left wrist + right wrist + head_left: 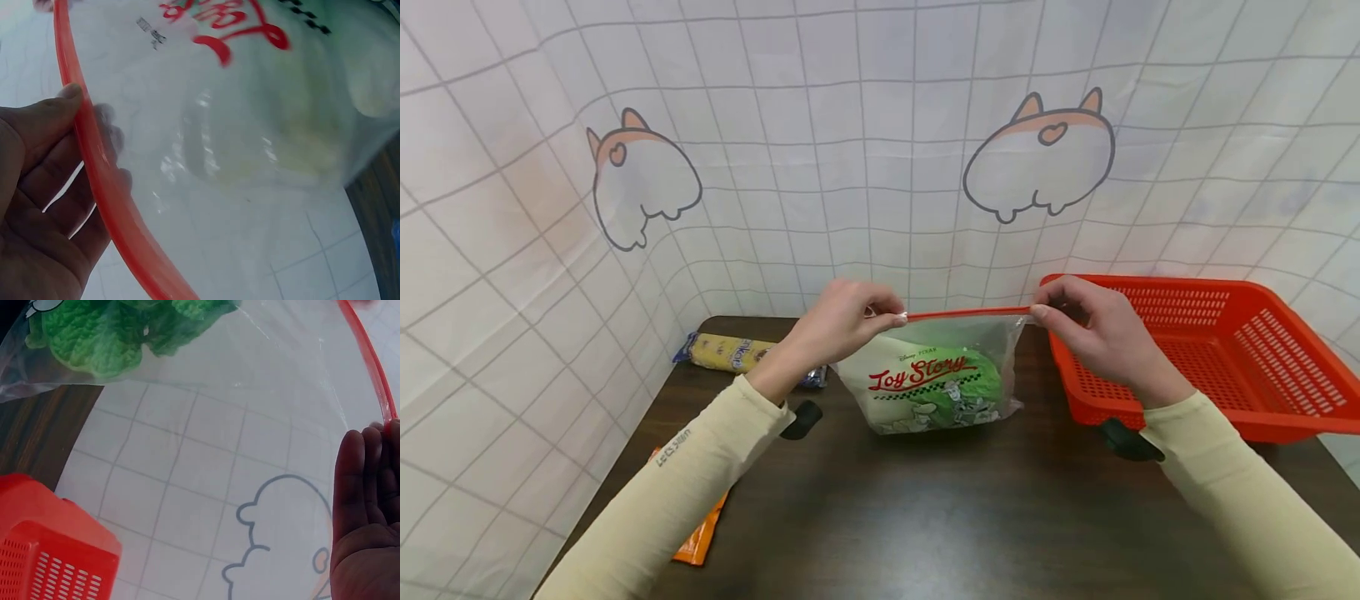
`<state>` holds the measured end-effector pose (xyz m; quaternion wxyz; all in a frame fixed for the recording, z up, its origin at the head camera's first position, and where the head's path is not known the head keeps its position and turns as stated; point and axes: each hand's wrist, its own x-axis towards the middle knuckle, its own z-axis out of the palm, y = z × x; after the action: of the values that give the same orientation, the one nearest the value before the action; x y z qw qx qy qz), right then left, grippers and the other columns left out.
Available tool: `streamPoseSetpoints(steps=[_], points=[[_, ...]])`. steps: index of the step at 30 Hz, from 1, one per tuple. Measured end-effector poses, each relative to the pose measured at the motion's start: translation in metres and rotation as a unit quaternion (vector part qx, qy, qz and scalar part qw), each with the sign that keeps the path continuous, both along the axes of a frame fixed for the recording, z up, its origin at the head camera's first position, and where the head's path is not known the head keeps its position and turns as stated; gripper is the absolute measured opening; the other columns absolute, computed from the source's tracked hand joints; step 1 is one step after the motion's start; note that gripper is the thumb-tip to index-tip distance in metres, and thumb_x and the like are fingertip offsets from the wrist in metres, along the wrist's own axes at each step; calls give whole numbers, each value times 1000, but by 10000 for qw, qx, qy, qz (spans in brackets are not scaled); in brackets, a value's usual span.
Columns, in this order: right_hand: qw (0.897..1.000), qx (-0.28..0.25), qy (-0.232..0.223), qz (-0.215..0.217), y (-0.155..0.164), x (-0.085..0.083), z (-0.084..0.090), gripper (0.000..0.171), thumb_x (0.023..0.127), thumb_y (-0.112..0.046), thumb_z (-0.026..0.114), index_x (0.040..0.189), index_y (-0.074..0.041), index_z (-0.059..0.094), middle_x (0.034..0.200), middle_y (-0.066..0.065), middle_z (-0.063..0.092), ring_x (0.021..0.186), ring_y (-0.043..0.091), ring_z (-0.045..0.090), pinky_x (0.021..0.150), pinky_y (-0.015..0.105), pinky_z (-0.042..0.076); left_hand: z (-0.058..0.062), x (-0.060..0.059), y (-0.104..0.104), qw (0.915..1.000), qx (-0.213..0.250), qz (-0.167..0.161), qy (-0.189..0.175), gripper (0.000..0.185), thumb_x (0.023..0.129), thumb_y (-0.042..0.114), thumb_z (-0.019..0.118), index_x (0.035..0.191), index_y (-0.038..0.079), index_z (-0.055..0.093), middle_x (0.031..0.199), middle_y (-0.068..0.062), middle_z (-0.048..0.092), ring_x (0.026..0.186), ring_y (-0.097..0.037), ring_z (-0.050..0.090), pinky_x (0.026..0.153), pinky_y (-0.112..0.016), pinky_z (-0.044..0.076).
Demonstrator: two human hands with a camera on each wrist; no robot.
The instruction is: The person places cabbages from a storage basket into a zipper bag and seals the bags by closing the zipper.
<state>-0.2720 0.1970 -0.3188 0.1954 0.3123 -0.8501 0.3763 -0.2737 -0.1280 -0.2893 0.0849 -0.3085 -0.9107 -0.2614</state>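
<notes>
A clear zip bag (pixel 940 400) with a red "Toy Story" print hangs upright between the hands, close over the dark table (pixel 880 517). Inside it are green leafy vegetables (pixel 94 344) and a paler whitish part. Its red zip strip (pixel 966 312) runs straight along the top in the head view. My left hand (pixel 850 321) pinches the strip toward its left end, thumb on one side and fingers behind. At the right end, my right hand (pixel 1097 342) pinches the top corner between thumb and fingers.
To the right stands a red perforated plastic basket (pixel 1262 425). A yellow and blue packet (pixel 718 352) lies at the back left, partly behind the left forearm. An orange packet (pixel 700 537) shows beneath that sleeve. Behind the table hangs a white checked cloth (pixel 880 167).
</notes>
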Motion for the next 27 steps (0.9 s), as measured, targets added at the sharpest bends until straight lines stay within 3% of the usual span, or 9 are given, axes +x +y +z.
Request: streamPoseSetpoints(steps=[8,19,27], points=[[9994,-32,-290,-210,9,2,1,8,95,-13,65,103,-12,65,88,-1,63,71,12,57,66,17,47,2,0,-14,9999,-19,137,26,14,94,18,67,100,9,75,95,-1,73,88,-13,66,81,-33,53],[9928,-74,-993,-660,28,5,2,15,96,-23,63,107,-12,63,94,5,65,81,11,61,71,15,49,2,0,-36,9991,185,369,97,11,92,17,70,97,9,75,93,-2,72,84,-14,66,73,-32,54],[9911,-103,-1129,-698,41,5,0,16,96,-22,63,108,-12,64,95,3,67,84,8,64,73,13,49,3,3,-54,9979,253,525,276,14,94,19,66,101,8,74,97,-3,72,84,-16,66,73,-34,54]])
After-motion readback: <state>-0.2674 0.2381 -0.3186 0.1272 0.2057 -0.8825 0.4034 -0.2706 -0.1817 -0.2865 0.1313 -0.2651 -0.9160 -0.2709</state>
